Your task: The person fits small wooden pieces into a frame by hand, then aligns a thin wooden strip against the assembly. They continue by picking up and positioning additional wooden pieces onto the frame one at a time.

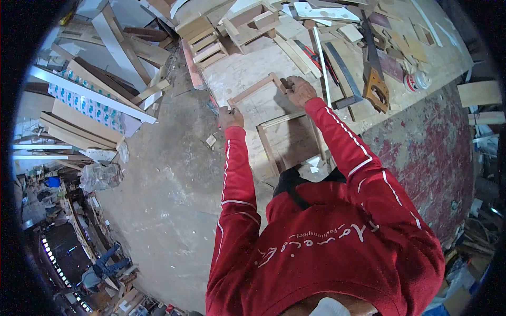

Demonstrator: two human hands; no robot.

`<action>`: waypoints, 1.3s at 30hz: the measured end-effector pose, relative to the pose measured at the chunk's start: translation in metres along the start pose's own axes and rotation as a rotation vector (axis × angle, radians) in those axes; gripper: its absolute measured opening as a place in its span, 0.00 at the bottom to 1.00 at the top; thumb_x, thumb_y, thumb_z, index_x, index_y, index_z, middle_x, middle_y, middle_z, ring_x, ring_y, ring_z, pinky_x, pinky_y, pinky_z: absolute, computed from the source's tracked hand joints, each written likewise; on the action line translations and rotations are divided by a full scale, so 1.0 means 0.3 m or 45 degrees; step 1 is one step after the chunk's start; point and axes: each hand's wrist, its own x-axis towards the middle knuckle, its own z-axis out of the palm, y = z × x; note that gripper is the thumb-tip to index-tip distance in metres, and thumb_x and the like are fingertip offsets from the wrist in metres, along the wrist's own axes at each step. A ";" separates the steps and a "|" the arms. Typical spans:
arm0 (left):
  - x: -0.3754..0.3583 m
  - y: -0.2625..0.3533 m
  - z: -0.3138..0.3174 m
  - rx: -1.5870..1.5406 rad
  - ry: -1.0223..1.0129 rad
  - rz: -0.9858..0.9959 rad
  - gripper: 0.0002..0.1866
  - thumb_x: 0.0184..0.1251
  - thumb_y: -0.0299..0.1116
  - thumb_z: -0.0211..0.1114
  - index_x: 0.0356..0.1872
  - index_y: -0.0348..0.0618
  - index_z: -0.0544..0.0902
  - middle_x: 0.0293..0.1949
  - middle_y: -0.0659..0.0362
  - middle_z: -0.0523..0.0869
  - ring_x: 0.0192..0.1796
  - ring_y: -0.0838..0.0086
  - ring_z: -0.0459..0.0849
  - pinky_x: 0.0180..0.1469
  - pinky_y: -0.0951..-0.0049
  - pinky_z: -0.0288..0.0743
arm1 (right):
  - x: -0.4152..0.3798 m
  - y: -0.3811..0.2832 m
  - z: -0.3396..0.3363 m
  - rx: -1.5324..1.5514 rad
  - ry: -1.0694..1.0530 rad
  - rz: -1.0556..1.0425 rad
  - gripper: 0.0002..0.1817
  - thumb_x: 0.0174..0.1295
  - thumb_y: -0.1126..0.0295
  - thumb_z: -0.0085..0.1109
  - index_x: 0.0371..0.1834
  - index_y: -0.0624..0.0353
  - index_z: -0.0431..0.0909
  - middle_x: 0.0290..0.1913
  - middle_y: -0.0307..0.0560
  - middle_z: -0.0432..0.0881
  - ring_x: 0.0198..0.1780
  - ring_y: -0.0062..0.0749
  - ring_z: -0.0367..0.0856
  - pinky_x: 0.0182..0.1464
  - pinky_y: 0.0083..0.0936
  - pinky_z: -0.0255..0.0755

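Note:
My left hand [231, 117] is closed on the left end of a small wooden frame [252, 90], just above the worktable [232, 72]. At its opposite corner my right hand [299, 91] grips the same frame, fingers bent around the wood. Parts of the frame are hidden behind both hands. Nearer my body lies a second wooden frame [268, 149], below my right forearm, with a shadow across its inside.
Right of my hands lie a metal square [343, 71], a handsaw [376, 89] and a white jar [417, 81]. Small wooden boxes [250, 23] stand at the back. Boards [95, 97] are piled on the left. Another person [97, 271] is at lower left.

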 end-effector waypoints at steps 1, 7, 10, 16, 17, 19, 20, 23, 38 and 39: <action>0.013 0.017 -0.010 0.003 0.003 -0.009 0.12 0.54 0.35 0.62 0.28 0.33 0.78 0.24 0.46 0.80 0.26 0.60 0.79 0.32 0.65 0.71 | 0.018 0.001 0.011 -0.001 0.047 -0.049 0.20 0.45 0.63 0.59 0.43 0.55 0.75 0.45 0.55 0.77 0.47 0.48 0.75 0.51 0.35 0.69; 0.058 0.015 0.004 0.058 -0.190 0.041 0.17 0.54 0.43 0.59 0.35 0.38 0.81 0.33 0.43 0.82 0.39 0.53 0.82 0.41 0.60 0.74 | 0.128 0.014 0.077 -0.011 0.098 -0.016 0.24 0.49 0.60 0.56 0.51 0.56 0.71 0.48 0.55 0.76 0.51 0.48 0.74 0.53 0.36 0.67; 0.065 0.014 0.020 -0.036 -0.108 0.096 0.08 0.51 0.30 0.59 0.28 0.36 0.81 0.28 0.44 0.82 0.33 0.53 0.81 0.35 0.62 0.72 | 0.155 -0.004 0.072 0.057 -0.003 0.022 0.24 0.51 0.60 0.55 0.52 0.55 0.70 0.48 0.56 0.76 0.51 0.49 0.74 0.54 0.34 0.67; 0.086 0.043 -0.004 0.072 -0.174 -0.079 0.07 0.48 0.28 0.58 0.27 0.40 0.83 0.30 0.46 0.82 0.35 0.57 0.82 0.37 0.63 0.74 | 0.167 -0.028 0.070 0.199 -0.145 -0.007 0.25 0.49 0.65 0.55 0.53 0.58 0.69 0.48 0.58 0.76 0.50 0.49 0.73 0.54 0.31 0.67; 0.090 0.036 -0.003 0.037 -0.173 -0.033 0.07 0.47 0.28 0.58 0.28 0.41 0.82 0.30 0.46 0.82 0.35 0.57 0.82 0.37 0.62 0.74 | 0.170 -0.019 0.083 0.199 -0.152 -0.006 0.25 0.49 0.65 0.55 0.53 0.58 0.69 0.48 0.58 0.76 0.50 0.49 0.73 0.54 0.31 0.67; 0.095 0.046 -0.015 0.002 -0.174 0.007 0.08 0.47 0.27 0.57 0.29 0.41 0.82 0.30 0.46 0.82 0.35 0.56 0.82 0.38 0.62 0.74 | 0.177 0.002 0.109 0.101 -0.013 -0.153 0.24 0.50 0.67 0.54 0.53 0.57 0.69 0.48 0.59 0.75 0.50 0.49 0.73 0.54 0.33 0.68; 0.100 0.054 -0.020 0.029 -0.201 -0.035 0.09 0.47 0.28 0.56 0.30 0.41 0.82 0.29 0.46 0.82 0.35 0.55 0.82 0.37 0.61 0.74 | 0.187 0.011 0.120 0.099 -0.017 -0.152 0.24 0.50 0.67 0.54 0.53 0.57 0.69 0.48 0.59 0.75 0.50 0.49 0.73 0.54 0.33 0.68; 0.118 0.035 -0.001 0.066 -0.183 -0.037 0.09 0.48 0.29 0.55 0.31 0.42 0.82 0.28 0.47 0.82 0.34 0.53 0.82 0.36 0.60 0.74 | 0.210 -0.004 0.128 0.108 -0.028 -0.135 0.23 0.50 0.68 0.53 0.53 0.56 0.70 0.48 0.58 0.75 0.50 0.49 0.73 0.54 0.33 0.67; 0.286 0.018 0.018 0.076 -0.267 -0.060 0.13 0.52 0.35 0.53 0.33 0.44 0.83 0.33 0.44 0.82 0.40 0.51 0.81 0.43 0.58 0.75 | 0.329 -0.108 0.141 0.014 -0.028 -0.181 0.26 0.46 0.66 0.58 0.52 0.56 0.71 0.52 0.56 0.74 0.53 0.48 0.73 0.56 0.31 0.66; 0.286 0.026 0.012 0.098 -0.302 -0.076 0.13 0.53 0.36 0.53 0.35 0.44 0.83 0.33 0.44 0.82 0.41 0.51 0.81 0.45 0.59 0.74 | 0.326 -0.118 0.130 0.033 -0.063 -0.162 0.27 0.45 0.65 0.59 0.53 0.56 0.71 0.52 0.56 0.73 0.53 0.47 0.73 0.56 0.31 0.66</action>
